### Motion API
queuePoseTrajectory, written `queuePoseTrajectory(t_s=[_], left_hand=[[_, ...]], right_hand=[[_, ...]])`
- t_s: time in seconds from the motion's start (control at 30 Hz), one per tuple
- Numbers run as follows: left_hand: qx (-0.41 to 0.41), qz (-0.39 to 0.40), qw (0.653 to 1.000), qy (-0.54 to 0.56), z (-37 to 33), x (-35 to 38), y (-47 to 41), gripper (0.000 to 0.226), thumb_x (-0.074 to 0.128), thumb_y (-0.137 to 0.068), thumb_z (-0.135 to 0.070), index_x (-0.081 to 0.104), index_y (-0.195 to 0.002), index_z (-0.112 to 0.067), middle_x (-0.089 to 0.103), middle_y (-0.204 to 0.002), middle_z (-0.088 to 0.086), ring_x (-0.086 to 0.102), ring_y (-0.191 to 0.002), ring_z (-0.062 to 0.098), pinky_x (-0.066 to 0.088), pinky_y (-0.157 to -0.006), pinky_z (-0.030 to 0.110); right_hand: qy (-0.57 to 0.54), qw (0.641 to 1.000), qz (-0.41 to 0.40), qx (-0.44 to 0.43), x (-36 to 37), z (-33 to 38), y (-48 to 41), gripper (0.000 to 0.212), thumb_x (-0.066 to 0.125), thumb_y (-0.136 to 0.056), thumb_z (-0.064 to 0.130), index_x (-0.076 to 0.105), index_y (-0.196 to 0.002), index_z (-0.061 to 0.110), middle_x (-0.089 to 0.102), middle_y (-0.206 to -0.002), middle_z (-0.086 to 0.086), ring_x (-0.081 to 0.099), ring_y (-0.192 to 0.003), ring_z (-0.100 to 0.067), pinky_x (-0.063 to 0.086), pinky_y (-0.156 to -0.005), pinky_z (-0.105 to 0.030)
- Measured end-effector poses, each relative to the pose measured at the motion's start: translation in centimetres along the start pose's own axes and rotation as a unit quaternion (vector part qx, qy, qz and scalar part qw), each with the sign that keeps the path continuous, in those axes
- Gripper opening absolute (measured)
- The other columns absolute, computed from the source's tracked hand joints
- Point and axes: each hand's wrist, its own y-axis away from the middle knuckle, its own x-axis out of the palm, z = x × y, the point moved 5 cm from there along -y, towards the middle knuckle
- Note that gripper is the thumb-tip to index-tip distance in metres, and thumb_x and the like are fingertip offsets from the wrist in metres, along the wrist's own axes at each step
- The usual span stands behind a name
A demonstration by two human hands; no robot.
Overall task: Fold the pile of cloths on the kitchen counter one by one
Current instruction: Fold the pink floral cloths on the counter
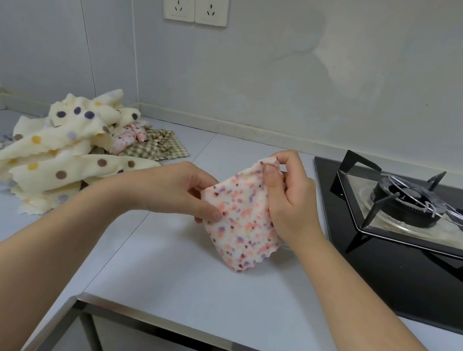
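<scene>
Both hands hold a small speckled pink cloth (242,223) up above the pale surface (177,273), just left of the gas hob (420,213). The left hand (179,189) has its grip pinched on the cloth's left edge, and the right hand (289,191) has its grip curled round the top corner, thumb pressed on the fabric. The pile of cloths (56,152), cream with coloured dots and a checked one behind, lies well apart to the left near the wall corner.
</scene>
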Motion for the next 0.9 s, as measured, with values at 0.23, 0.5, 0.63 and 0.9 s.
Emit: queuePoseTrajectory(t_s=[0.23,0.5,0.63,0.9], left_hand=[[-0.012,0.021,0.999,-0.031,-0.2,-0.2,0.5,0.04,0.075,-0.067,-0.046,0.071,-0.094,-0.018,0.073,-0.1,0.009,0.067,-0.098,0.029,0.05,-0.094,0.053],[-0.035,-0.004,0.999,-0.038,0.2,-2.0,1.1,0.027,0.071,-0.059,-0.059,0.074,-0.068,-0.034,0.071,-0.074,-0.003,0.061,-0.074,0.011,0.047,-0.077,0.04],[-0.042,0.016,0.998,-0.042,0.6,-1.4,1.0,0.036,0.072,-0.059,-0.064,0.075,-0.068,-0.03,0.071,-0.072,-0.001,0.058,-0.071,0.01,0.044,-0.076,0.037],[0.041,-0.16,0.965,0.206,1.3,-2.7,0.2,0.036,0.083,-0.069,-0.024,0.054,-0.077,-0.004,0.069,-0.076,0.008,0.066,-0.071,0.022,0.054,-0.069,0.03]], right_hand=[[-0.02,1.0,0.023,0.008,0.7,0.2,0.1,0.014,0.044,-0.101,0.026,0.045,-0.088,0.033,0.033,-0.049,0.01,0.031,-0.046,-0.007,0.026,-0.047,-0.023],[-0.093,0.99,0.05,0.098,1.5,-0.7,-0.1,0.015,0.046,-0.101,0.031,0.048,-0.087,0.029,0.044,-0.06,-0.006,0.041,-0.055,-0.017,0.034,-0.055,-0.03],[-0.121,0.982,0.065,0.132,1.8,-1.1,0.0,0.015,0.045,-0.102,0.026,0.049,-0.088,0.024,0.053,-0.068,-0.002,0.05,-0.063,-0.014,0.041,-0.061,-0.028],[-0.123,0.976,0.029,0.178,2.6,-1.7,0.2,0.017,0.042,-0.103,0.03,0.048,-0.089,0.022,0.053,-0.078,-0.009,0.052,-0.071,-0.018,0.043,-0.065,-0.032]])
